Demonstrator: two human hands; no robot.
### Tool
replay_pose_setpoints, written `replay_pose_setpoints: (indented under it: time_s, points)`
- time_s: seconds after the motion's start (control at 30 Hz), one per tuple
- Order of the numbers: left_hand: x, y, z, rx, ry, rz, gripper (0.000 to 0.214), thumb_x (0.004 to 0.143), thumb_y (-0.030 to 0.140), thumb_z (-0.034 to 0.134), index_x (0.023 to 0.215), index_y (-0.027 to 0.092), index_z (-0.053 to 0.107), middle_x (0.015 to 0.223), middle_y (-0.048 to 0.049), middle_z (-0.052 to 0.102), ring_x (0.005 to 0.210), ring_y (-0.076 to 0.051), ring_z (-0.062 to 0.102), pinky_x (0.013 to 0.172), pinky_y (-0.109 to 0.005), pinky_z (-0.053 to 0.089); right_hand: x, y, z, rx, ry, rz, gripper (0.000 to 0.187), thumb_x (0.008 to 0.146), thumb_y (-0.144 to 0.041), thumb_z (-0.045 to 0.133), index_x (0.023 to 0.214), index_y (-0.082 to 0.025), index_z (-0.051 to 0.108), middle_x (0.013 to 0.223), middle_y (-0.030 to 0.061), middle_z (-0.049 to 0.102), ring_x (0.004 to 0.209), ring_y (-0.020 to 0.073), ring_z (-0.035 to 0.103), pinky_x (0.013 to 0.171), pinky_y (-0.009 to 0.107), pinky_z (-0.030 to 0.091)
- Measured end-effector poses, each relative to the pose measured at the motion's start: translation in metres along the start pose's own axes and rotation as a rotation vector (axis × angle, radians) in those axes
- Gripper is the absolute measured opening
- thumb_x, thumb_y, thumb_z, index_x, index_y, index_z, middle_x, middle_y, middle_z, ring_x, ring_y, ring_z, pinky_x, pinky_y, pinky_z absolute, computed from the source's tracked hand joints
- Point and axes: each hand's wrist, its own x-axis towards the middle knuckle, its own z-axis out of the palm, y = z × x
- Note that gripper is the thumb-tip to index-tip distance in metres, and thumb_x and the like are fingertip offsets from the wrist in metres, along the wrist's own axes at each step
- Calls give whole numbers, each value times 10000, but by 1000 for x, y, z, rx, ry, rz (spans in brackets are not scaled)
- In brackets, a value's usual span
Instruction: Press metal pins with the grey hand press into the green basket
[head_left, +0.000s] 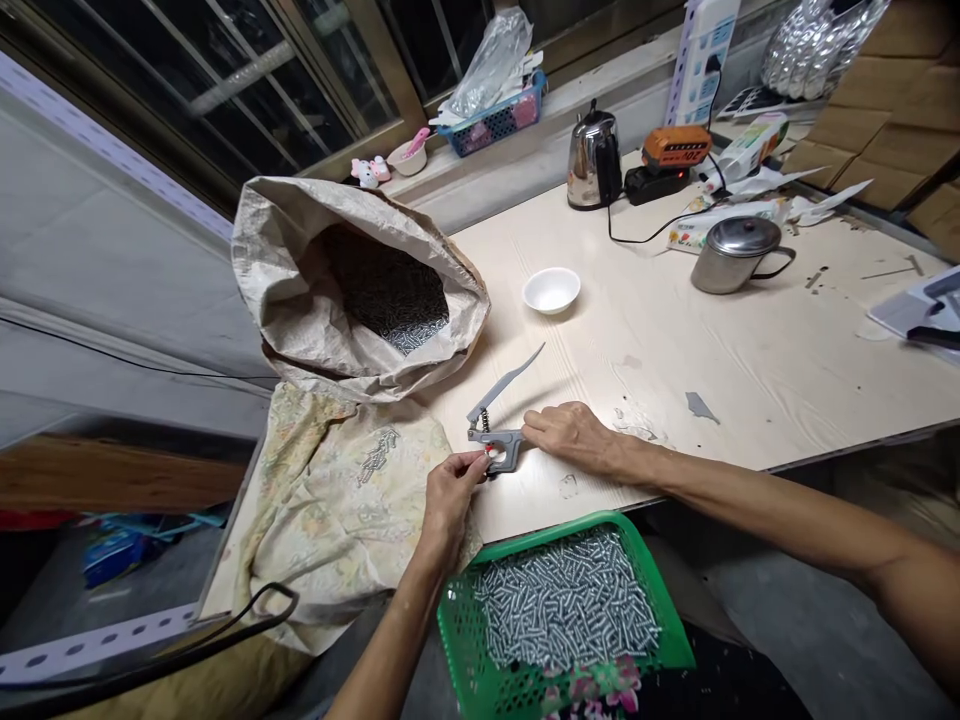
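Observation:
A grey hand-operated tool (507,452) with a coil spring, a raised lever and a round opening rests near the table's front edge. My right hand (574,436) is closed around its right end, with some fingertips hidden. At the opening, beside a small red spot, the thumb and fingers of my left hand (452,490) are pinched together; what they hold, if anything, is too small to name. Below both hands, a green plastic basket (673,625) carries many small silvery metal pins (566,605). More pins (377,455) lie in a little heap on a patterned cloth (315,540) left of my left hand.
Behind the cloth, an open woven sack (262,260) contains more metal pieces. A white bowl (553,290) stands mid-table. Farther right are a lidded metal mug (724,262), a kettle (586,175) and an orange battery (675,147) on a charger. A grey scrap (700,406) lies right of my hands.

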Motion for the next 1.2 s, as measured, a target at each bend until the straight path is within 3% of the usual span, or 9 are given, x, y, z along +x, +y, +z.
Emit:
replay_pose_setpoints:
  time_s: [0.2, 0.43, 0.57, 0.63, 0.7, 0.8, 0.87, 1.03, 1.2]
  points:
    - [7, 10, -4, 85, -87, -78, 440, 481, 499, 825, 644, 114, 687, 550, -9, 617, 493, -86, 472, 507, -218, 352, 0, 2, 1, 35, -78, 29, 228, 955, -59, 352, 907, -167, 548, 822, 27, 591, 630, 112, 433, 529, 312, 161]
    - [11, 25, -11, 233, -334, -356, 391, 475, 419, 861, 614, 118, 654, 461, 0, 590, 427, -89, 508, 497, -234, 441, -1, 1, 1, 134, -245, 36, 210, 937, -72, 354, 924, -177, 535, 907, 36, 600, 666, 127, 449, 514, 310, 147]
    - [9, 24, -12, 267, -357, -444, 349, 509, 363, 872, 622, 107, 662, 453, -15, 606, 425, -101, 534, 512, -251, 481, -2, 0, -7, 226, -331, 89, 148, 946, -162, 409, 924, -183, 554, 944, 43, 604, 688, 134, 477, 524, 288, 222]
    - [7, 23, -12, 257, -342, -452, 332, 523, 343, 872, 616, 104, 660, 451, -15, 605, 424, -99, 535, 510, -247, 483, -3, 3, -12, 279, -300, 96, 128, 936, -277, 495, 997, -187, 562, 1042, 64, 598, 770, 155, 516, 590, 283, 317]
    - [5, 22, -12, 242, -331, -449, 312, 542, 326, 866, 623, 102, 664, 452, -13, 605, 425, -98, 537, 513, -244, 486, -2, 11, -17, 274, -241, 118, 402, 853, -414, 632, 1161, -176, 530, 1229, 126, 540, 972, 233, 529, 741, 338, 398]
    - [3, 24, -12, 239, -317, -453, 277, 570, 296, 852, 641, 102, 667, 448, -9, 606, 418, -98, 538, 512, -244, 491, 5, 28, -18, 211, -259, 143, 904, 662, -557, 772, 1361, -121, 401, 1445, 228, 349, 1256, 389, 363, 944, 498, 362]
    - [2, 25, -11, 248, -317, -459, 255, 586, 277, 843, 645, 102, 667, 441, -5, 605, 410, -95, 534, 511, -242, 495, 11, 38, -16, 207, -336, 109, 1003, 619, -615, 769, 1387, -102, 377, 1459, 238, 331, 1311, 418, 291, 995, 549, 315]
    - [4, 28, -9, 267, -313, -486, 260, 591, 275, 848, 634, 106, 656, 441, -5, 605, 410, -96, 541, 507, -236, 496, 24, 46, -14, 194, -385, 51, 875, 636, -648, 730, 1285, -117, 480, 1257, 179, 518, 1156, 347, 432, 974, 516, 327]
    - [-1, 29, -8, 308, -304, -491, 228, 649, 278, 810, 650, 116, 651, 455, -1, 594, 421, -99, 535, 549, -265, 519, 26, 39, -20, 146, -416, 78, 692, 664, -610, 743, 1125, -122, 577, 1115, 143, 557, 999, 290, 459, 850, 419, 375]
